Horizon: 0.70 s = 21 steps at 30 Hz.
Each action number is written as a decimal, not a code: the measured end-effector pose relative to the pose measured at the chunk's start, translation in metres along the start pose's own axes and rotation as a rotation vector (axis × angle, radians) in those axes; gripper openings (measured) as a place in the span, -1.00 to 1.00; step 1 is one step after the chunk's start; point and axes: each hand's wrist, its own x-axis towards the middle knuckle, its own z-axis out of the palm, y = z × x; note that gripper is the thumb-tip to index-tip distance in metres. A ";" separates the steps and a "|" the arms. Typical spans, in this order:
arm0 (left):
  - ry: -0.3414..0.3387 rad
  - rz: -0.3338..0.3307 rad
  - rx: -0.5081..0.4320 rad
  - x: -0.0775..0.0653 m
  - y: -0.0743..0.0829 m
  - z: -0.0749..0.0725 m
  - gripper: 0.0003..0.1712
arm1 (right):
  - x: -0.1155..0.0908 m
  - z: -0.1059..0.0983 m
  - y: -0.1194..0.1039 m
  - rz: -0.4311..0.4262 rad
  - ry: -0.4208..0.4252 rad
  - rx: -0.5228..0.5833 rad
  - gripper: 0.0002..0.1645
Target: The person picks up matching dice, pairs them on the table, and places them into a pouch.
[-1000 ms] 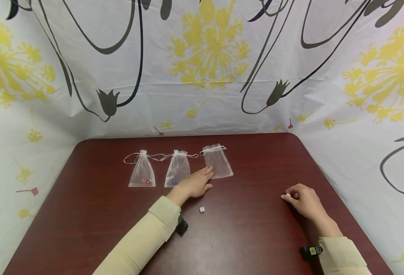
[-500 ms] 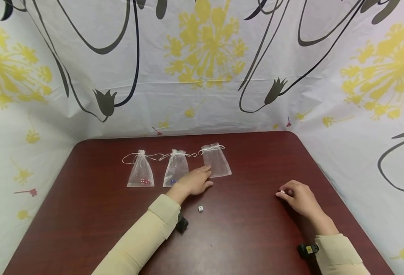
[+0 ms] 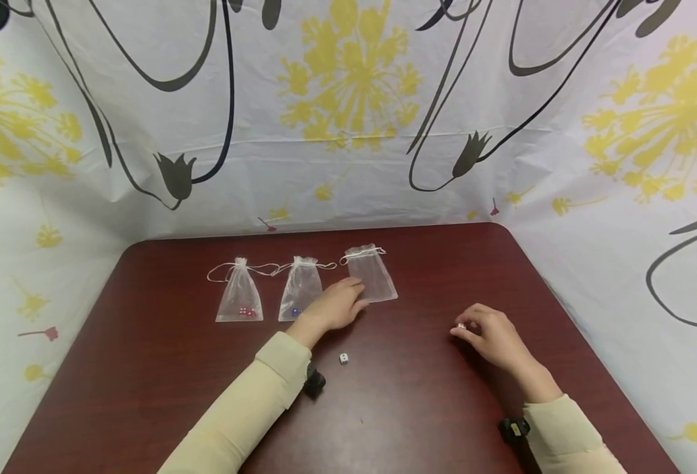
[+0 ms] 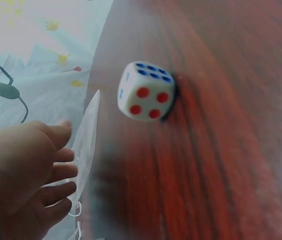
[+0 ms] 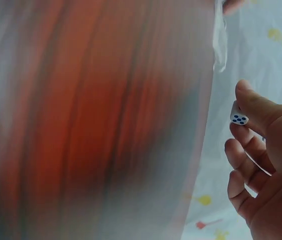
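My right hand pinches a white die between thumb and forefinger, low over the right side of the table. The fingers of my left hand rest at the lower left edge of a sheer white drawstring bag, which lies flat with nothing seen inside. In the left wrist view that hand's fingers are loosely extended along the bag. A second white die lies on the table in front of the left wrist, red and blue pips showing.
To the left lie two more drawstring bags: one with red dice at its bottom, one with blue dice partly behind my left hand. The dark red table ends at a patterned cloth at the back and sides.
My right hand has moved left across the table with the pinched die, toward the bag under my left hand. The left hand stays at the bag's edge, and the view shifts slightly.
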 end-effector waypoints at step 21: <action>0.227 -0.413 -0.093 0.033 -0.008 0.001 -0.44 | 0.024 0.031 -0.072 -0.211 -0.173 0.076 -0.84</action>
